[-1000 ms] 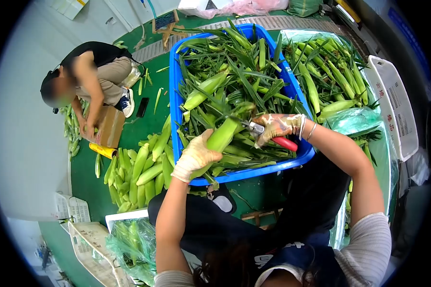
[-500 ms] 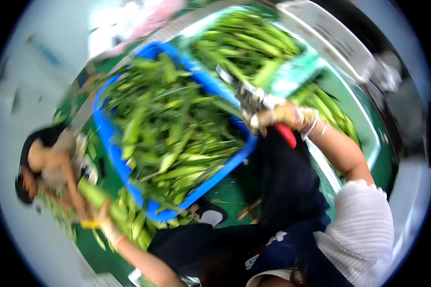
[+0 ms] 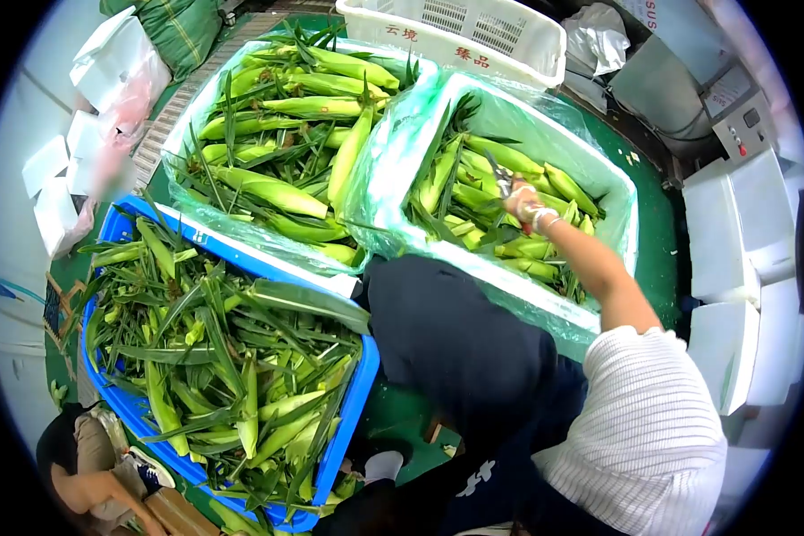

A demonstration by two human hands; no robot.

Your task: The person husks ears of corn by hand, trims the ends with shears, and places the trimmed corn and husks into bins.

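My right hand [image 3: 525, 207], in a light glove, is closed around pruning shears [image 3: 500, 173] with red on the handle. It reaches over ears of corn [image 3: 567, 189] in their green husks, inside the right white box [image 3: 618, 201] lined with clear green plastic. Whether the blades touch an ear, I cannot tell. More husked ears [image 3: 268, 189] fill the lined box [image 3: 188, 134] to the left. Nearer me, a blue tub [image 3: 359, 393] is heaped with corn leaves and husks [image 3: 196, 357]. My left hand is out of view.
Behind the boxes stands a white plastic crate [image 3: 420, 40]. White foam boxes [image 3: 724, 241] are stacked at the right. Another person [image 3: 89, 473] sits low at the lower left, beside the tub. A green sack [image 3: 179, 36] lies at the back left.
My view has swung right. My right hand has gone from above the blue tub's edge into the right box with the shears. My left hand, then beside an ear at the left, has left view.
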